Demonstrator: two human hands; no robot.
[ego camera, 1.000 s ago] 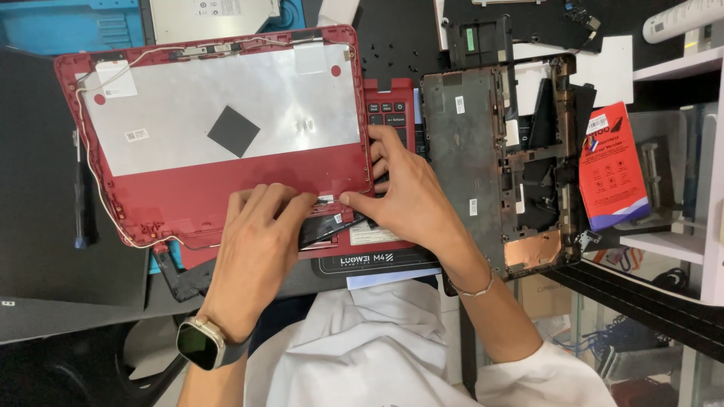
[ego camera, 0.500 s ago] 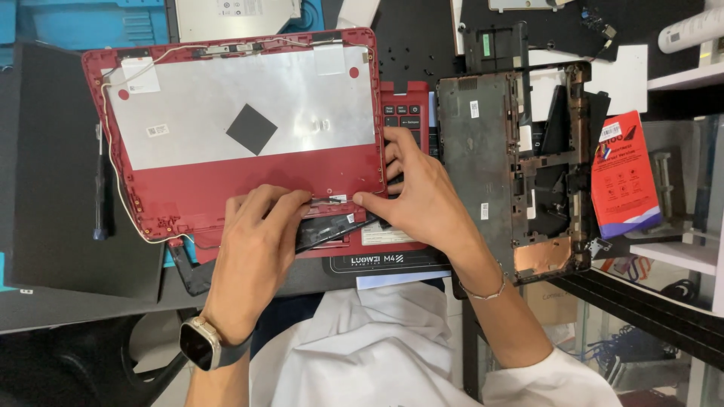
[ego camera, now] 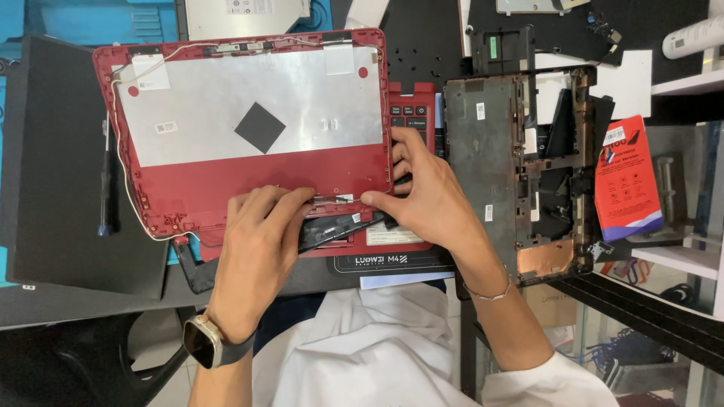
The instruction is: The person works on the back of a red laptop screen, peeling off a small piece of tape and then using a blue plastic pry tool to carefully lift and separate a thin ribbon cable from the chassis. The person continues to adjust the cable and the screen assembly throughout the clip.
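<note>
Bright, even light falls from overhead. The silver panel shows a soft sheen without harsh glare. Shadows under the hands are faint. Focus is sharp throughout.

Screwdriver flanks red lid left; dark chassis crowds right; near edge open.

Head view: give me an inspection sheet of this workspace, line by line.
Surface: dark work mat, crowded with parts.
Job's things: red laptop lid, inner side up, silver panel with a black square; red keyboard base beneath it.
Clutter: stripped dark laptop chassis; screwdriver; red packet.
Grippers: left hand and right hand, fingertips pressed at the lid's lower edge near the hinge.
Cables: thin white wire along the lid's rim.
Surroundings: white shelf at right.
</note>
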